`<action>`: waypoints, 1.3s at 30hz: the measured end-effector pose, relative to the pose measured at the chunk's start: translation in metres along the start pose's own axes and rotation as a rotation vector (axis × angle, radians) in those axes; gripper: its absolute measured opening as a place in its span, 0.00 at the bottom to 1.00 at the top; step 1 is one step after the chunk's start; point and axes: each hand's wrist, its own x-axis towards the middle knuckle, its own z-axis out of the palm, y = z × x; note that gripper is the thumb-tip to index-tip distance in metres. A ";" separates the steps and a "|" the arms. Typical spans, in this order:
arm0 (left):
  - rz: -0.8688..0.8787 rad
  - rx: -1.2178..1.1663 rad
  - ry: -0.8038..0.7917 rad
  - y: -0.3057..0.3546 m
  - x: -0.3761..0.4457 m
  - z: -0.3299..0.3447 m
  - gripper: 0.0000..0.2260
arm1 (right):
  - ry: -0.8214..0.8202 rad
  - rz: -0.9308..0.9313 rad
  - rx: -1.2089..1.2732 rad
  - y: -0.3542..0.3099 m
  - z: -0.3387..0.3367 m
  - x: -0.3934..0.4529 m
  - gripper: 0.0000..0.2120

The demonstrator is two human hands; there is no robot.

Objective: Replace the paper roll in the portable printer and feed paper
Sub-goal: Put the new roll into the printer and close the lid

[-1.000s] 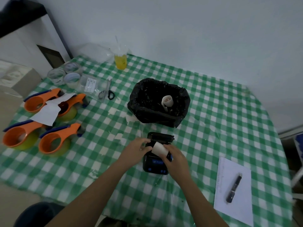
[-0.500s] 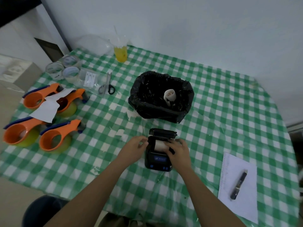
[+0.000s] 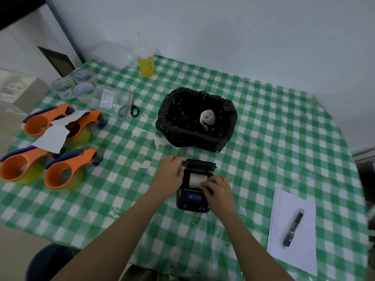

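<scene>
The black portable printer [image 3: 192,201] lies on the green checked tablecloth with its lid [image 3: 199,164] folded back. A white paper roll [image 3: 195,179] sits in the open bay. My left hand [image 3: 169,175] holds the printer's left side near the lid hinge. My right hand [image 3: 218,192] rests on the printer's right side, fingertips on the front edge of the paper roll. An old curled paper roll [image 3: 207,117] lies inside the bin lined with a black bag [image 3: 178,126] just behind the printer.
Several orange tape dispensers [image 3: 60,175] and a paper slip [image 3: 54,132] lie at the left. Scissors [image 3: 128,107], clear tape rolls [image 3: 81,89] and a yellow drink cup [image 3: 145,64] stand at the back. A sheet [image 3: 292,248] with a pen [image 3: 293,227] lies at the right.
The white roll went from my raised fingers above the printer down into the open bay. My right hand now lies lower on the roll; the left has shifted to the lid side.
</scene>
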 end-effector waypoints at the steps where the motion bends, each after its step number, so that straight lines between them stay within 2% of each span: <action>1: 0.038 0.030 -0.008 0.003 0.004 0.001 0.15 | -0.010 -0.005 0.011 -0.001 -0.001 -0.001 0.04; 5: 0.118 0.125 -0.112 0.009 0.016 0.005 0.20 | -0.036 -0.017 0.029 -0.002 -0.004 -0.005 0.03; 8: 0.111 0.142 -0.163 0.009 0.018 0.007 0.19 | -0.037 -0.007 0.039 -0.002 -0.004 -0.008 0.03; 15: 0.123 0.098 -0.145 -0.001 0.001 0.012 0.14 | 0.001 -0.009 0.020 -0.003 -0.004 -0.016 0.04; 31: 0.127 0.197 -0.203 -0.013 -0.023 0.023 0.14 | 0.015 0.059 0.072 -0.012 -0.008 -0.017 0.04; 33: 0.129 0.221 -0.216 -0.014 -0.024 0.023 0.15 | -0.004 0.124 0.123 -0.014 -0.011 -0.015 0.05; 37: 0.147 0.264 -0.224 -0.014 -0.023 0.024 0.15 | 0.011 0.539 0.468 -0.012 -0.025 -0.006 0.05; 39: 0.137 0.267 -0.234 -0.014 -0.021 0.025 0.14 | -0.046 0.639 0.491 -0.006 -0.030 0.000 0.08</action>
